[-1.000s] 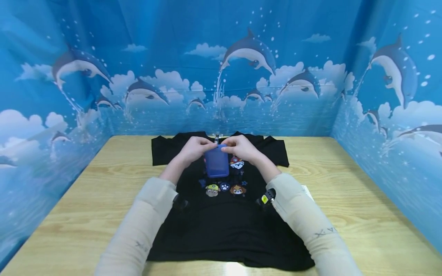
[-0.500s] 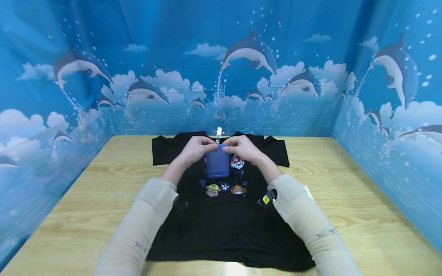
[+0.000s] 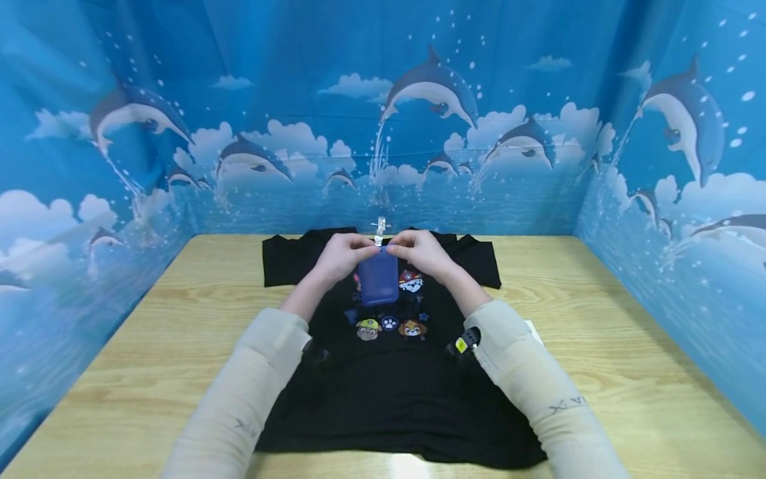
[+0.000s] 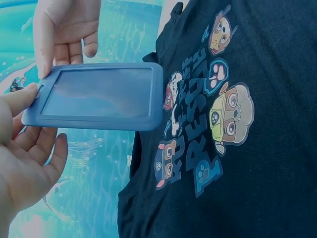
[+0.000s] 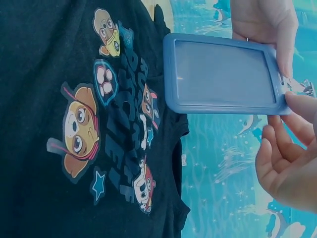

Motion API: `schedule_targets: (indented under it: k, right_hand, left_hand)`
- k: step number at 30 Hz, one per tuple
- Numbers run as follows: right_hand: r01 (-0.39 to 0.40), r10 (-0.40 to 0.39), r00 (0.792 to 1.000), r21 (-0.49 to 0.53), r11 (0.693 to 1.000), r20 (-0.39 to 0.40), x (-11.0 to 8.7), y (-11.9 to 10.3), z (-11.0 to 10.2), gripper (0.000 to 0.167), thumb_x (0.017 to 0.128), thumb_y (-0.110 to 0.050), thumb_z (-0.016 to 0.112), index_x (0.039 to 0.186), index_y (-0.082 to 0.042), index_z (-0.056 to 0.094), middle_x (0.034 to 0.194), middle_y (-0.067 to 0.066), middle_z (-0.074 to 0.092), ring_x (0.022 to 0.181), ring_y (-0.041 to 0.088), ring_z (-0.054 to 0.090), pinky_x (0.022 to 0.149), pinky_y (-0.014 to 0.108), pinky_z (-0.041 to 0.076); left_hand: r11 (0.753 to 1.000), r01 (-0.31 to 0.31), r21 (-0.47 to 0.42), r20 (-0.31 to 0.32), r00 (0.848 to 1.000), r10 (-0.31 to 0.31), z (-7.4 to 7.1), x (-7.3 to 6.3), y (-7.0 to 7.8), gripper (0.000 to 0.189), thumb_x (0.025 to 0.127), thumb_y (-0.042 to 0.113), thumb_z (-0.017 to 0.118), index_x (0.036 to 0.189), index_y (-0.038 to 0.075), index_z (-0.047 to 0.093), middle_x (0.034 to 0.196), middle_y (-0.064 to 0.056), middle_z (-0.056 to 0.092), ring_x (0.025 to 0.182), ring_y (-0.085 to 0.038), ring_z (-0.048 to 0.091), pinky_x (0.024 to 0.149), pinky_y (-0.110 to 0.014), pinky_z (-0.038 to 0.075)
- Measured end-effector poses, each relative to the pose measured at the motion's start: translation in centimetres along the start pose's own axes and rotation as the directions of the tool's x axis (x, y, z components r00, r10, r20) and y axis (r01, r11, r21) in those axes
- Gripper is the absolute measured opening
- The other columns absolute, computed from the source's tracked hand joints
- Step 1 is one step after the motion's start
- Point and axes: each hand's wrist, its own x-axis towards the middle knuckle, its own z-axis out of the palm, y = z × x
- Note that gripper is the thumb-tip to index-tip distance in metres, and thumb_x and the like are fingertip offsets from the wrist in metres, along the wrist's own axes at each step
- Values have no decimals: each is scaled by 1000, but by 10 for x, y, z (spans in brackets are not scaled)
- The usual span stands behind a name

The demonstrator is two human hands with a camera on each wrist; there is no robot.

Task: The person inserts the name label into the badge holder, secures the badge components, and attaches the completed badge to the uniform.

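With my left hand (image 3: 341, 258) I am pinching one corner of the blue badge holder (image 3: 379, 279) between thumb and curled fingers, and with my right hand (image 3: 422, 254) I am gripping the other corner of that same top end in the same way. The holder is hanging between my two hands, wide face toward me, in front of the printed chest of the black T-shirt (image 3: 395, 392), while its shiny clip (image 3: 380, 226) is sticking up between my thumbs. Beneath, the shirt is lying spread on the wooden table (image 3: 604, 319), sleeves toward the dolphin curtain (image 3: 299, 206).
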Motion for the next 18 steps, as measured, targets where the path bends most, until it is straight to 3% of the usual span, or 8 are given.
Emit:
schedule_targets:
  k: [4,8,14,18]
  right_hand:
    - [25,-29,998,-71,997,-49,2,-1,2,22,90,-27,61,104,-11,66,98,5,62,92,25,56,74,38,46]
    - [40,-45,998,-104,994,-45,2,-1,3,22,91,-26,61,105,-10,66,95,6,62,88,25,57,71,37,46]
    - [51,-51,999,-87,995,1,1,0,2,22,92,-22,59,107,-8,66,98,8,61,86,22,54,72,36,45]
    - [33,-32,999,-37,999,14,-1,-1,1,24,93,-22,57,110,-7,65,104,9,60,90,22,53,74,37,45]
  left_hand:
    - [1000,-4,18,-31,999,5,-1,0,-1,25,89,26,62,101,6,70,103,-8,64,88,-21,57,73,-35,46]
    - [1000,-1,28,-39,999,2,-1,-1,0,27,89,27,62,104,6,70,108,-8,64,92,-22,58,75,-37,47]
    - [1000,-12,22,-42,999,13,-2,-2,-1,25,88,25,64,101,5,70,108,-9,64,96,-21,56,79,-38,44]
    - [1000,-8,-12,-23,1000,8,-3,-2,-2,26,88,25,63,102,4,70,107,-9,64,84,-20,56,68,-34,46]
